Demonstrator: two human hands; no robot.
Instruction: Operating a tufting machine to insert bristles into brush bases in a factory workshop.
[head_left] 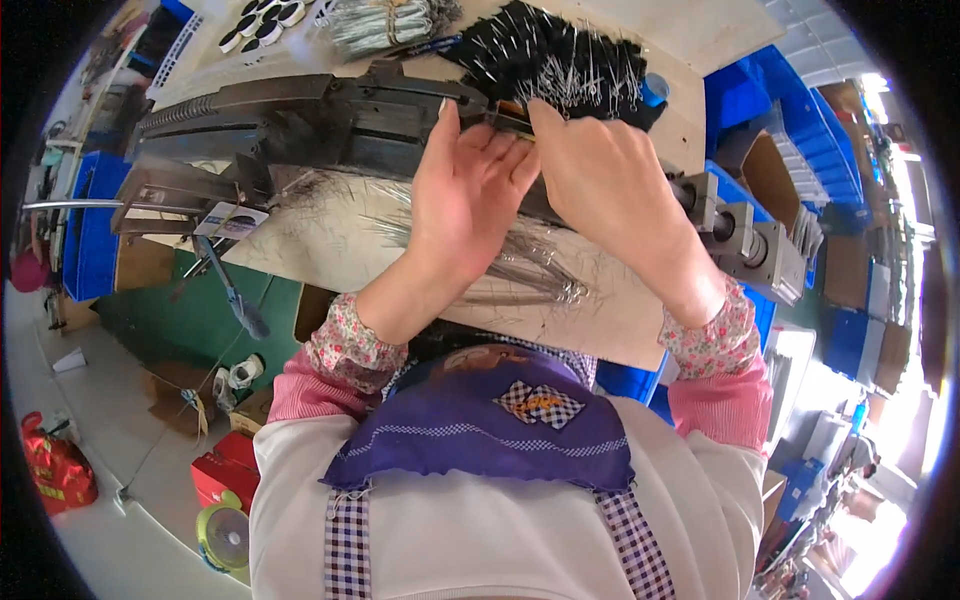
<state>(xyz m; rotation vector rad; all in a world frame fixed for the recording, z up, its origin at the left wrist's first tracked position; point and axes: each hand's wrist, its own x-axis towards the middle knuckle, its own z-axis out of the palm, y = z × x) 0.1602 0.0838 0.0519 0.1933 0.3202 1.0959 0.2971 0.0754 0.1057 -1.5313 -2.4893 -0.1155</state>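
Long dark metal machine (pixel 350 125) across the pale, flat worktable (pixel 625 325)
We hold the left hand (pixel 468 195) palm up at its edge, thumb spread wide from curved fingers; the right hand (pixel 605 180) curls downward beside it, and we cannot tell what it grips. Slender silvery wires (pixel 545 268) lie loosely bunched on the near side.

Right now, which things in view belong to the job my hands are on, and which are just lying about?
Likely part of the job:
Dark metal machine, with the left hand and right hand at it
Loose thin metal wires on the bench
Black material strewn with metal pieces, beyond the machine

Probably just lying about:
Red bag
Red box
Round green-rimmed object
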